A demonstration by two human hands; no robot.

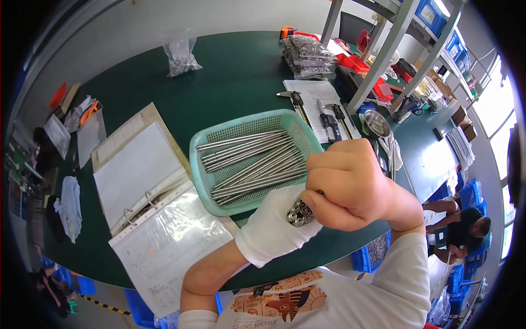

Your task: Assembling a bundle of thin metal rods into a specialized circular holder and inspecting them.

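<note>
My right hand (pixel 348 183) is bare and closed in a fist around a bundle of thin metal rods (pixel 300 213). The rods point toward me, so mostly their round ends show, below the thumb. Against the bundle lies my left hand (pixel 279 227), covered by a white glove; its fingers are hidden behind the rods and the right fist. Just beyond both hands, a pale green plastic basket (pixel 198 164) stands on the table, with more long metal rods (pixel 257 164) lying in it in two loose groups.
Left of the basket lies an open ring binder (pixel 137 170) with sheets. Calipers (pixel 331 120) rest on papers (pixel 307 90) at the far right, near a metal bowl (pixel 377 123). Bagged parts (pixel 309 55) and a clear bag (pixel 182 57) sit farther back. A shelf post (pixel 383 55) rises at right.
</note>
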